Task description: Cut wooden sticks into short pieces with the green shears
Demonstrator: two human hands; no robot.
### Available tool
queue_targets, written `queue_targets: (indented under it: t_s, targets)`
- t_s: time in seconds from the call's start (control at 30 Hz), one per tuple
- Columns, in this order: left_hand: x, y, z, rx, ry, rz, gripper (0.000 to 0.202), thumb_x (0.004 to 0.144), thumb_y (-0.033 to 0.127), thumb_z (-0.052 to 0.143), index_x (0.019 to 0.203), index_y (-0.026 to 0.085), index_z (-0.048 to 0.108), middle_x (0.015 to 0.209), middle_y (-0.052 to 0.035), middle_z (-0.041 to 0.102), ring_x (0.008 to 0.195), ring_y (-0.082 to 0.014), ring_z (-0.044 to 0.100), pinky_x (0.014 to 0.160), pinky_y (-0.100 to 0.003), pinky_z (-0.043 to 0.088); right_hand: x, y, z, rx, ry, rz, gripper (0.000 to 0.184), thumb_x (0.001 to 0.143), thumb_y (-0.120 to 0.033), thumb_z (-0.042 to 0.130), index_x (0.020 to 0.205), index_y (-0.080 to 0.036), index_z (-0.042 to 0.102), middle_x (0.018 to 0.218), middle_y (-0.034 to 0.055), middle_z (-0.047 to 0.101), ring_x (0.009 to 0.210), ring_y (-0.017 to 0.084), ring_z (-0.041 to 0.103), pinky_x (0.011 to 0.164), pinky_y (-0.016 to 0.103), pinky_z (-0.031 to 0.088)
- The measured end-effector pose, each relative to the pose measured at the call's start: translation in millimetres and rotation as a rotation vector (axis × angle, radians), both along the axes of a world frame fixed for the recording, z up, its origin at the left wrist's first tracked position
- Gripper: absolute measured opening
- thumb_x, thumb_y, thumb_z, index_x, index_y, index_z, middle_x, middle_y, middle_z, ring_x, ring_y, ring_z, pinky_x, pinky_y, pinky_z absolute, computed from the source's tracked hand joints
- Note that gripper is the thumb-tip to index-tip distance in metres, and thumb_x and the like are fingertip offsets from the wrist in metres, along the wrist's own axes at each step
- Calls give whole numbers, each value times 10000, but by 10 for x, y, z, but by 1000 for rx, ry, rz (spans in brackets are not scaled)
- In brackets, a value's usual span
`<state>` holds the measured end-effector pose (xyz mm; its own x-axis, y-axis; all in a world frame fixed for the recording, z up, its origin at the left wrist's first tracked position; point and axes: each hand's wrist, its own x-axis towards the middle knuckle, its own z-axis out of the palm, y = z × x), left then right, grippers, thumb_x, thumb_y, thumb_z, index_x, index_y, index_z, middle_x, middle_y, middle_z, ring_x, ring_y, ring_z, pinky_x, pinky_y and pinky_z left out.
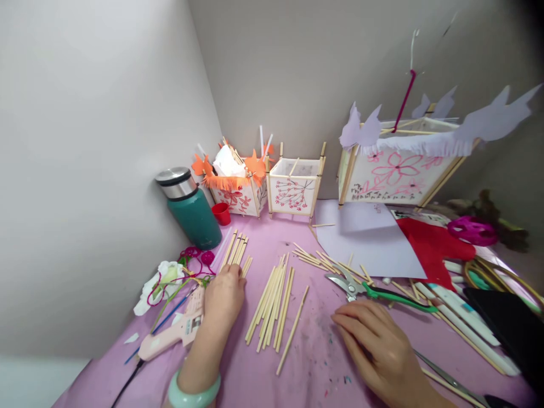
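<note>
My left hand (225,292), with a pale green bangle (194,392) on the wrist, has its fingers curled over the near ends of several thin wooden sticks (236,248) with dark marks. To its right lies a loose bundle of plain wooden sticks (272,303), with one stick (293,330) apart from them. My right hand (376,345) rests on the table, holding nothing, its fingers loosely extended and slightly bent. Just beyond its fingertips lie green-handled pruning shears (365,290). A pink hot glue gun (176,334) lies beside my left forearm.
A green bottle (193,218) and a red cup (221,213) stand at the back left. Behind are paper lanterns (293,192), including a large one (395,175) over white paper (361,238). Scissors (450,377), red cloth (429,249) and a black object (505,328) lie right.
</note>
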<state>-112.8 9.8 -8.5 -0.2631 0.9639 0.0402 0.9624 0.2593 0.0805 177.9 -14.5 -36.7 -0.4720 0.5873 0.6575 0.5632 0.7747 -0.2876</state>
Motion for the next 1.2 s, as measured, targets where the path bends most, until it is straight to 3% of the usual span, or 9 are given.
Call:
queue_targets:
  t_s: [0.2, 0.37, 0.5, 0.77, 1.0, 1.2]
  targets:
    - [70, -36, 31, 117, -137, -53, 157, 862, 300, 546, 938, 196, 637, 1013, -58, 658, 856, -200, 636, 734, -291, 426, -14, -1, 21, -30, 16, 11, 209, 863, -104, 538, 1009, -180, 667, 917, 80, 659, 875, 211, 598, 794, 395, 493]
    - [259, -90, 15, -6, -346, -186, 84, 815, 219, 564, 826, 196, 644, 838, -29, 671, 788, -161, 605, 708, -258, 406, -13, -7, 14, -43, 18, 12, 205, 860, -93, 541, 1005, -172, 663, 918, 80, 652, 883, 214, 590, 795, 398, 485]
    - [300, -86, -11, 15, -332, -172, 99, 802, 177, 544, 828, 188, 639, 833, -33, 677, 768, -160, 597, 683, -265, 382, -17, -10, 12, -48, 17, 17, 199, 860, -88, 546, 1003, -167, 660, 912, 81, 647, 885, 216, 583, 796, 404, 479]
    - [141, -29, -82, -14, -484, -124, 58, 766, 195, 591, 749, 193, 646, 707, 1, 674, 681, -138, 589, 647, -247, 385, -25, -14, 47, -31, 27, -3, 198, 873, -123, 526, 980, -190, 678, 882, 77, 664, 844, 207, 605, 766, 386, 506]
    - [275, -80, -31, 4, -292, -155, 118, 811, 163, 515, 833, 197, 626, 851, -32, 678, 788, -165, 611, 692, -270, 388, -17, -15, 20, -41, 18, 10, 205, 872, -96, 531, 1007, -178, 662, 902, 83, 651, 876, 215, 582, 782, 398, 489]
    - [396, -72, -56, 23, -76, -150, 174, 877, 168, 443, 955, 193, 597, 962, -67, 667, 833, -203, 636, 641, -297, 366, -10, -17, 2, -54, 6, 12, 191, 870, -97, 537, 1000, -172, 656, 907, 79, 643, 888, 216, 577, 795, 402, 475]
